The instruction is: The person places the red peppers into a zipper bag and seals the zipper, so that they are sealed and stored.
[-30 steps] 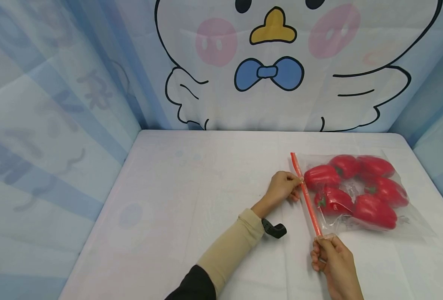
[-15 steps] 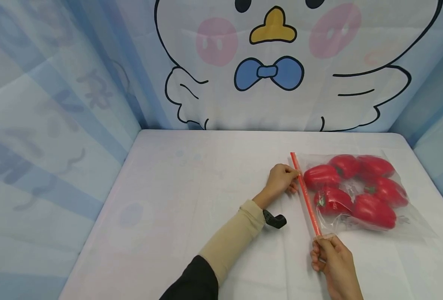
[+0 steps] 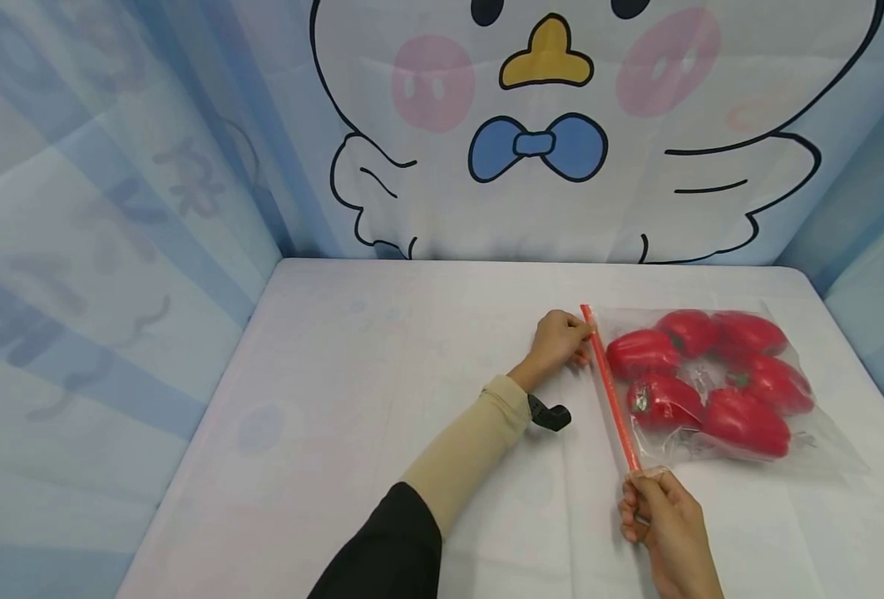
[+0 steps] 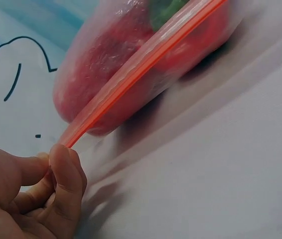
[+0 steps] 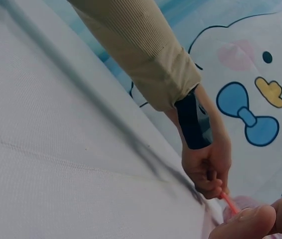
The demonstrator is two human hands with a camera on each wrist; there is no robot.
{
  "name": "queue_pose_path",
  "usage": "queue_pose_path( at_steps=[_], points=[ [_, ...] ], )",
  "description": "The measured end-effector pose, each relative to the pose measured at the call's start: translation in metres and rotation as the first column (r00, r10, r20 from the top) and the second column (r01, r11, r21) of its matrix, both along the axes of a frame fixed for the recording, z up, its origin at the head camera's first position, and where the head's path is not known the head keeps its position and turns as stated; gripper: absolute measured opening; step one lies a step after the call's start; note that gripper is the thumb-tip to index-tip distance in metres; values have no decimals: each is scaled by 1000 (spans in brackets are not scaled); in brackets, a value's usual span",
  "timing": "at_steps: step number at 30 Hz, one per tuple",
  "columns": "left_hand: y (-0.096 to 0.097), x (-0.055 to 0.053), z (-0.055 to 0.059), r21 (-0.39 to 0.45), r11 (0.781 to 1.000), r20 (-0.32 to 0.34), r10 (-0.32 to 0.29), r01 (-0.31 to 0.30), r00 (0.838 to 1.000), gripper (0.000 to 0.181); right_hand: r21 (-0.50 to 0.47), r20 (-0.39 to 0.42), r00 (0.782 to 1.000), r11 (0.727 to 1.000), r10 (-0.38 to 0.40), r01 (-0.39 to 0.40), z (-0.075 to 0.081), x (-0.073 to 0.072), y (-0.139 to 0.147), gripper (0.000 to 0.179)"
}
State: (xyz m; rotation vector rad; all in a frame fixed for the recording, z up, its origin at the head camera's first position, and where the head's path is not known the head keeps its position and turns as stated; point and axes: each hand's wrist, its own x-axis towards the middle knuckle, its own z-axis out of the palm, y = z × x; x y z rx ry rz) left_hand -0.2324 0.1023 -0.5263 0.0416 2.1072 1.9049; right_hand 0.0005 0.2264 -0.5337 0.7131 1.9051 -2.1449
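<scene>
A clear zip bag (image 3: 711, 453) with an orange-red seal strip (image 3: 612, 391) lies on the right part of the table. Inside it are several red bell peppers (image 3: 745, 422), some showing green stems. My left hand (image 3: 559, 339) pinches the strip near its far end between thumb and forefinger; the left wrist view shows this pinch (image 4: 56, 169) close up. At the strip's near end my right hand (image 3: 666, 516) pinches the bag's corner with thumb and curled fingers. Between the two hands the strip runs straight, on the bag's left side.
A white cloth covers the table (image 3: 382, 399). Behind it hangs a backdrop (image 3: 427, 208) with a cartoon figure, and a blue-and-white curtain (image 3: 112, 333) stands at the left. A black wrist device (image 3: 550, 413) sticks out beside the left sleeve.
My left hand has slid along the strip away from me, from about a third of the way down to near its far end. The right hand and the bag have stayed in place.
</scene>
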Motion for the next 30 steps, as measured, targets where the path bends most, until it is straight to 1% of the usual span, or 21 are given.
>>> queue_pose_path(
  at_steps=[4, 7, 13, 17, 20, 23, 24, 26, 28, 30],
  points=[
    [1, -9, 1, -44, 999, 1, 23, -23, 1000, 24, -4, 5, 1000, 1000, 2, -2, -1, 1, 1, 21],
    [2, -16, 1, -97, 995, 0, 40, -39, 999, 24, -5, 9, 1000, 1000, 2, -2, -1, 2, 0, 20],
    [7, -29, -4, -205, 978, -41, 34, -42, 999, 29, -3, 4, 1000, 1000, 1, -1, -2, 4, 0, 20],
    [10, -33, -7, -232, 972, -45, 31, -41, 999, 29, -3, 9, 1000, 1000, -6, 6, -2, 5, 0, 19],
    [10, -35, -9, -235, 971, -43, 27, -37, 999, 30, -4, 6, 1000, 1000, -17, 17, -3, 4, -1, 18],
    [7, -36, -9, -258, 966, -58, 4, -18, 998, 33, 0, 0, 1000, 1000, -9, 9, -3, 3, -2, 19],
    [5, -35, -9, -266, 964, -64, -3, -15, 998, 35, 8, 4, 1000, 1000, 3, -3, -3, 4, -2, 20],
    [-2, -33, -8, -298, 955, -79, -37, 12, 996, 39, 28, 18, 999, 999, 38, -39, -3, 5, 0, 24],
    [-10, -28, -7, -328, 944, -99, -75, 39, 992, 41, 62, 35, 996, 994, 83, -85, -2, 7, 4, 29],
    [-20, -21, -3, -350, 934, -124, -118, 68, 985, 41, 107, 69, 989, 985, 130, -137, -1, 10, 11, 35]
  ],
)
